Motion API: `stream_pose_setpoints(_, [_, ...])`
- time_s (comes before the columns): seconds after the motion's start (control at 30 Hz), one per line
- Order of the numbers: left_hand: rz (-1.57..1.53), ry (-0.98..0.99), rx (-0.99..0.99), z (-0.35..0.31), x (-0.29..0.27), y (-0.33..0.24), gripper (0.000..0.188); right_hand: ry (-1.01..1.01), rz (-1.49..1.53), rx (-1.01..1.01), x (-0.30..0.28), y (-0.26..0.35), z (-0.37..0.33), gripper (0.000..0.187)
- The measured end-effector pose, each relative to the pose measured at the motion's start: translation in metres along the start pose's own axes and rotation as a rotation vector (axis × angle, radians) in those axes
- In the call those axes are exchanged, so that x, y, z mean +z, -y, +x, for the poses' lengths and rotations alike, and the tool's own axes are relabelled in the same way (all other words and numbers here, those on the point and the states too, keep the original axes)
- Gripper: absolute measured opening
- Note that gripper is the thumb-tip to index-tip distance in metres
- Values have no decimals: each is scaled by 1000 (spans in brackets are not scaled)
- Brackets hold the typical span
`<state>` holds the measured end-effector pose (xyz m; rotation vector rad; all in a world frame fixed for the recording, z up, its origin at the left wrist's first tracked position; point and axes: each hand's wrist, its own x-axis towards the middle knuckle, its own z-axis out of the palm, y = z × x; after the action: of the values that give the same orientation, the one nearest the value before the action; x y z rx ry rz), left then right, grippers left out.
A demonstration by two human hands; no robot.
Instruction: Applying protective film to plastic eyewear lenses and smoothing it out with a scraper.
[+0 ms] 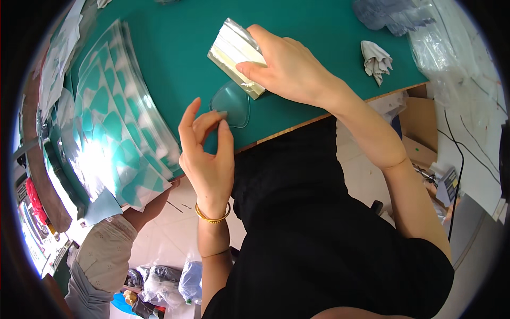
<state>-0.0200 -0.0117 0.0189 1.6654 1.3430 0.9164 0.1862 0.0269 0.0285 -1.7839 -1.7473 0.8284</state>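
Right now my right hand (pixel 289 66) is up on the green surface (pixel 175 42), fingers clamped round a small silvery foil-wrapped block w/ pale cream layers showing at its end (pixel 234 50). Thumb presses along the near face, other fingers wrap over the top; block sits tilted, lower corner touching the surface or v. close to it, can't tell which.

Just below that block lies a clear, rounded, shield-shaped plastic film piece (pixel 234 103), flat on the surface near its front edge. My left hand (pixel 210 159) hovers at that edge, palm toward me, gold bangle (pixel 212 217) on the wrist. Thumb & forefinger tips are pinched together right at the film's left rim; whether they actually grip it or just touch it I can't tell. Remaining fingers are loosely spread, pointing up.

To the left, a big fanned stack of glossy transparent sheets w/ teal curved shapes cut in rows (pixel 114 122) overlaps the surface's left side, well apart from both hands. Far right on the surface: a crumpled white-grey cloth (pixel 376 59), and beyond it a heap of clear plastic bags (pixel 451 58). Back right corner holds a greyish wrinkled bag (pixel 388 13).

Below the sheet stack, another person's arm in a pale patterned sleeve (pixel 106 250) reaches in under the surface's edge.
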Motion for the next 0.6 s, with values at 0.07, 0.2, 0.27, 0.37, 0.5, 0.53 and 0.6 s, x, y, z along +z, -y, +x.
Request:
stream_pose_setpoints(0.07, [114,46,132,1,-2,11,50,-7,18,-39,5,-2,-2,35])
stream_pose_setpoints(0.2, [209,55,178,-1,-12,14,49,69,52,-30,16,13,-9,34])
stream_pose_setpoints(0.27, [216,35,195,-1,-12,16,46,85,41,-33,20,17,-10,34])
stream_pose_setpoints(0.37, [210,26,149,-2,-13,18,42,109,30,-50,16,17,-7,35])
stream_pose_setpoints(0.5, [177,4,169,-2,-11,21,41,32,42,-9,9,12,-4,35])
stream_pose_setpoints(0.53, [175,4,165,-2,-11,21,41,51,44,13,12,11,-5,34])
stream_pose_setpoints(0.6, [156,7,139,-3,-11,22,41,57,48,-13,19,11,-8,34])
